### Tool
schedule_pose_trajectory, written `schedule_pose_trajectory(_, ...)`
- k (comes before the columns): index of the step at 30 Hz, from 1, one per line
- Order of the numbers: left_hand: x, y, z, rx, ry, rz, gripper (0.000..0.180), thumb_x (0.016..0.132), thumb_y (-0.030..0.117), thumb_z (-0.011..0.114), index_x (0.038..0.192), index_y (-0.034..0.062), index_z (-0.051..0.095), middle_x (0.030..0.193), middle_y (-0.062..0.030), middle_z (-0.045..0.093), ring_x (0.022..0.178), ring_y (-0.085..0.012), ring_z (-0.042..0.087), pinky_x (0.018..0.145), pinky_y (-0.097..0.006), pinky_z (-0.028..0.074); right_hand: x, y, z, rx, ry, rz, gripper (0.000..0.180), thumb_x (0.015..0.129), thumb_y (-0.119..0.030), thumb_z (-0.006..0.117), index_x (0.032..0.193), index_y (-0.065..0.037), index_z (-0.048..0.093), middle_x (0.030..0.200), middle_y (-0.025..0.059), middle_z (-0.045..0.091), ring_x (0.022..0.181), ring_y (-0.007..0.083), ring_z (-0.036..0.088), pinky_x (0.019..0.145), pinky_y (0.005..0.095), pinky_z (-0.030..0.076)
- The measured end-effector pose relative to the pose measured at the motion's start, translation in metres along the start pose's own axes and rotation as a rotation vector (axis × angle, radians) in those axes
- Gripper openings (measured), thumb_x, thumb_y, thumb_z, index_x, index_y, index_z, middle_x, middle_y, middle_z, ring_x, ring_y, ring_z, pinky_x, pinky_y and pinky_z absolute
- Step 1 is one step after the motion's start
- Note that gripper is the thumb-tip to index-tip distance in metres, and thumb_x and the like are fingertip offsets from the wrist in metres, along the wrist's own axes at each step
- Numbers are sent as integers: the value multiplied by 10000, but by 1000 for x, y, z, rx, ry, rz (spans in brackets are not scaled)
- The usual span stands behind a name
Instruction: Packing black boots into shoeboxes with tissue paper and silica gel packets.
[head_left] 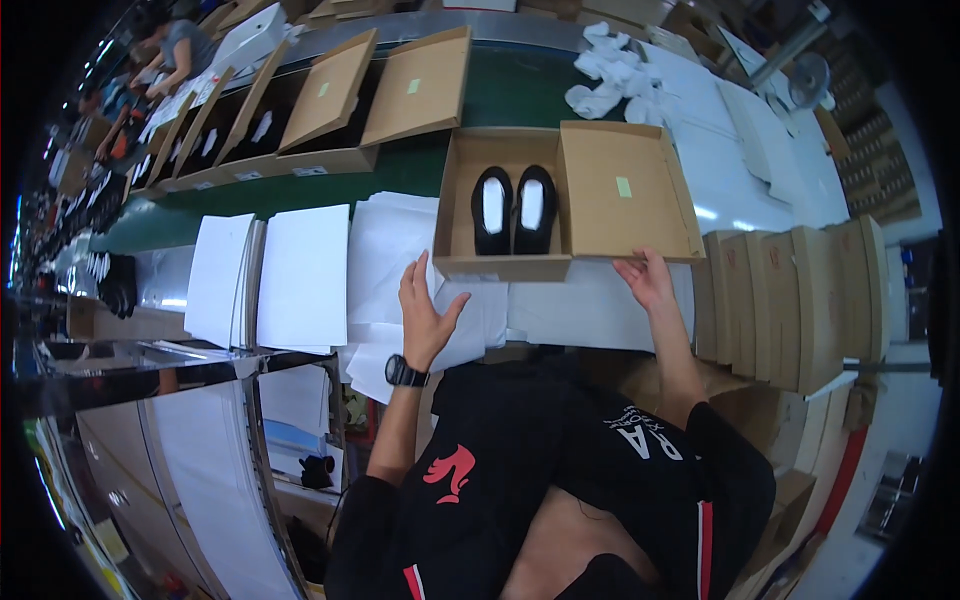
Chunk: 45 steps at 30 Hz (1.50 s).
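In front of me an open cardboard shoe box (503, 268) holds a pair of black shoes (492, 243), side by side with white stuffing in their openings. Its lid (632, 190) lies folded out to the right, inner side up, with a small pale green label (624, 187) on it. My right hand (652, 283) grips the lid's near edge, thumb on top. Just off the box's near left corner, my left hand (428, 320) has its fingers spread and holds nothing. White paper sheets (385, 245) lie behind and under that hand.
Several open shoe boxes (300, 163) stand in a row on the green belt (510, 85) at far left. Paper stacks (303, 280) lie to my left. Crumpled white paper (610, 75) sits far right. Upright cardboard pieces (770, 300) line my right. A person (180, 55) works beyond.
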<state>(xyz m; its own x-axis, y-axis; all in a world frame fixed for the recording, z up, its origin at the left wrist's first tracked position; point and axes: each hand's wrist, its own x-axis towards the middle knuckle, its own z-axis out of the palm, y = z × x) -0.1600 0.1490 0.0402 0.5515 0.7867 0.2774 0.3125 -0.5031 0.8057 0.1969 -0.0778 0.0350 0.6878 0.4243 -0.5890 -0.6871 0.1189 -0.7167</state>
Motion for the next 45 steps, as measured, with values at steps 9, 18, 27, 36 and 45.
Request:
schedule_pose_trajectory(9,-28,-25,60,309,-607,267,368,821,394,759,1073,128,722,1458,-330,410,1239,-458,496,1016,-487,434,-127,16,-19,-1239,952,-1254,648,864,-319,751,1348,26,492,1220,255,595,1088,427,604,982,522,475)
schedule_pose_trajectory(18,-35,-4,87,300,-549,172,301,855,342,724,1010,90,777,1401,-439,390,1158,-478,551,979,-453,481,-70,84,125,-1555,132,-578,832,665,-604,831,1357,-256,526,1421,306,380,1152,519,549,964,533,476)
schedule_pose_trajectory(27,11,61,66,196,-474,63,332,807,350,783,879,36,703,1235,-426,525,861,-432,669,731,-460,561,-51,-10,119,-1621,8,-676,567,659,-392,844,1126,-106,698,1190,238,582,1062,412,640,865,494,541)
schedule_pose_trajectory(36,96,134,-8,-72,-617,41,423,803,419,823,863,13,722,771,-158,723,697,-251,716,658,-349,547,-261,-160,6,-634,277,-1196,431,782,-70,828,1164,17,649,1000,80,699,866,148,662,821,293,541)
schedule_pose_trajectory(45,151,170,-48,194,-596,122,584,794,520,795,1014,-18,739,792,-164,737,691,-219,736,675,-327,587,-332,-82,-360,-653,109,-928,699,764,-254,783,1366,4,540,1335,155,574,1220,276,561,1054,417,432)
